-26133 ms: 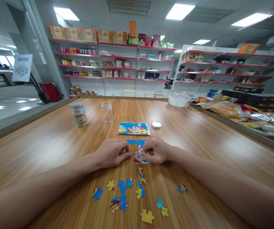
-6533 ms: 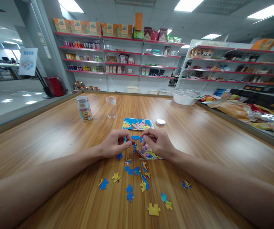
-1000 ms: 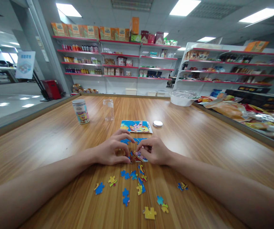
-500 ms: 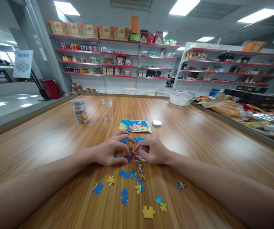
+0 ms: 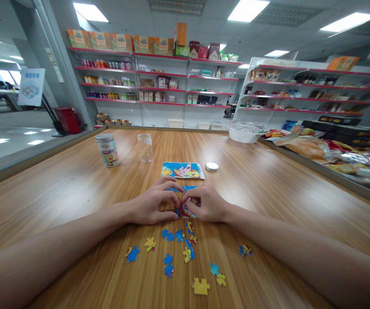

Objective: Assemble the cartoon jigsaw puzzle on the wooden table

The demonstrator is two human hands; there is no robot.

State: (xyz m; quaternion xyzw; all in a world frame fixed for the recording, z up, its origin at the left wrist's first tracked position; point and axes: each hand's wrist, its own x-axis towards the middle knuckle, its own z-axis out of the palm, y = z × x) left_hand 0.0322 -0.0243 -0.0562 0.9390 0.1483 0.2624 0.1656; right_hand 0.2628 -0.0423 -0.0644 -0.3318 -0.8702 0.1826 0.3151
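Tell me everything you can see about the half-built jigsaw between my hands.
The half-built jigsaw is a small patch of joined flat pieces, seemingly card, printed in blue with pink and yellow cartoon colours. It lies flat on the wooden table, just short of the picture card. The left hand and right hand both rest on it with fingertips meeting over its middle, hiding most of it. Loose pieces lie nearer the person.

Both hands (image 5: 178, 206) meet, fingers (image 5: 172, 187) curled.

partial puzzle (image 5: 185, 209) — blue, pink | flat on table | seemingly mostly covered by fingers
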